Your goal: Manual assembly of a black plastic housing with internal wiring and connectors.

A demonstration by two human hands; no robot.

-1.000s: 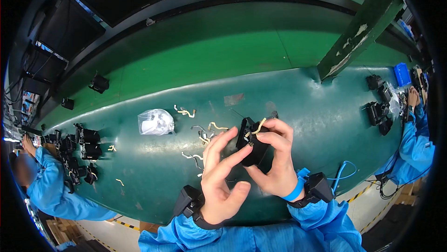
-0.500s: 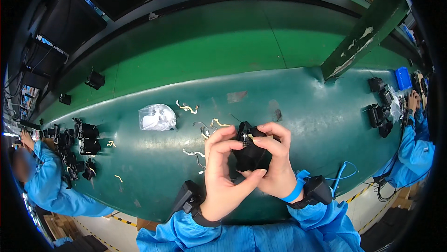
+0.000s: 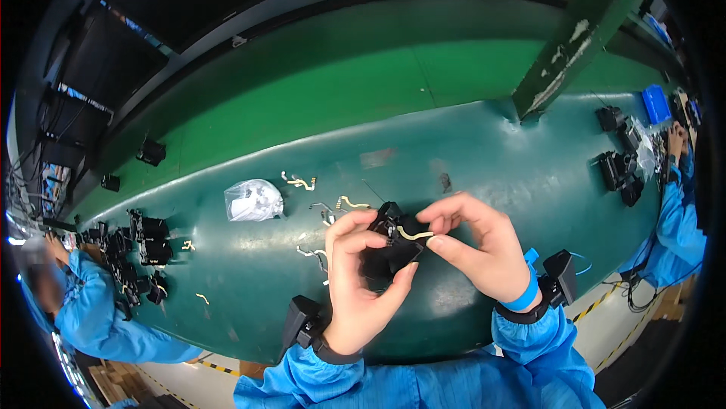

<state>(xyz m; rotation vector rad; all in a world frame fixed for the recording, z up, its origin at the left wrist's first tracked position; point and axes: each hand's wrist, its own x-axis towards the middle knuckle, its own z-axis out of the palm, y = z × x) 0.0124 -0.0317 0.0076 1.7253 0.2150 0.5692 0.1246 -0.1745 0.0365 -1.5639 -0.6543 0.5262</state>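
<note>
My left hand [image 3: 354, 280] is closed around a small black camera-like housing [image 3: 392, 254], holding it tilted above the green bench. A pale yellow flex cable [image 3: 413, 236] sticks out from the housing toward the right. At the cable's free end is my right hand [image 3: 480, 246], its thumb tip at the cable and its index finger bent above, with a gap between them. Parts of the housing are hidden behind my left fingers. On the bench to the left lie several loose flex cables [image 3: 352, 203].
A clear plastic bag [image 3: 255, 200] with white contents lies left of the cables. Several black housings [image 3: 155, 252] stand at the left by a co-worker in blue [image 3: 102, 311]. More black units [image 3: 618, 169] and a blue bin [image 3: 656, 104] are at the right. A green post [image 3: 563, 54] rises behind.
My right hand has drawn back to the right from the housing, and its fingers have parted. The flex cable now shows extended. My left hand still holds the housing, which has turned slightly.
</note>
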